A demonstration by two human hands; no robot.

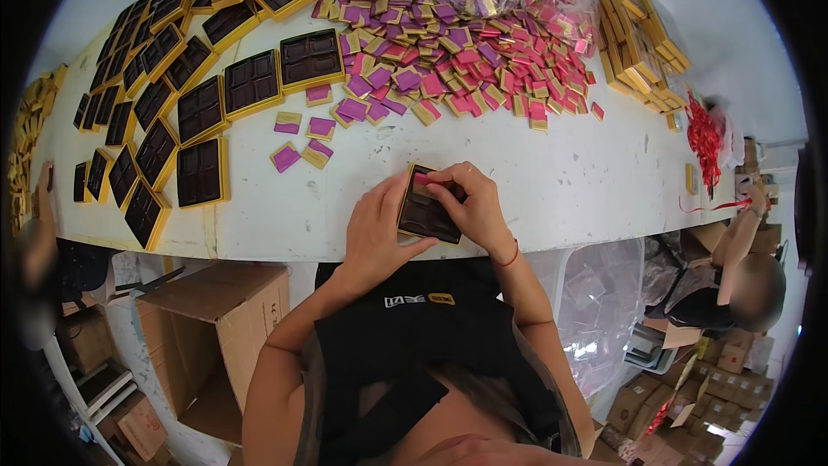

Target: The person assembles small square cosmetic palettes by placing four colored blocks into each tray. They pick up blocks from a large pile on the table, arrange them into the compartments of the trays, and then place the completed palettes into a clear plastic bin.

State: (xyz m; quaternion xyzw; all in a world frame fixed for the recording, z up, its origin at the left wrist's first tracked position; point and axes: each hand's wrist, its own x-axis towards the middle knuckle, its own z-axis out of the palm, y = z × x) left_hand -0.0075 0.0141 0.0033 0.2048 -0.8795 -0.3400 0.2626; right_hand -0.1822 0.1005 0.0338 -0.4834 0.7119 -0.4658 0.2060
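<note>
At the near edge of the table, my left hand (376, 223) grips a small gold-edged box (431, 223) by its left side, thumb along the near end. A dark tray with compartments fills this box. Over its far end, my right hand (476, 205) is closed, fingertips at a small pink-and-gold wrapped square (422, 179) in the far-left part of the tray. My fingers partly hide the square and the far compartments. Beyond my hands, several purple-and-gold wrapped squares (321, 128) lie loose, near a large heap of pink and purple wrapped squares (457, 60).
Many gold boxes with dark trays (200, 174) cover the table's left side. Stacked gold boxes (634, 43) and red ribbon (705, 142) stand at the right. Below the table are an open carton (211, 319) and a clear plastic bin (595, 311). People work at both sides.
</note>
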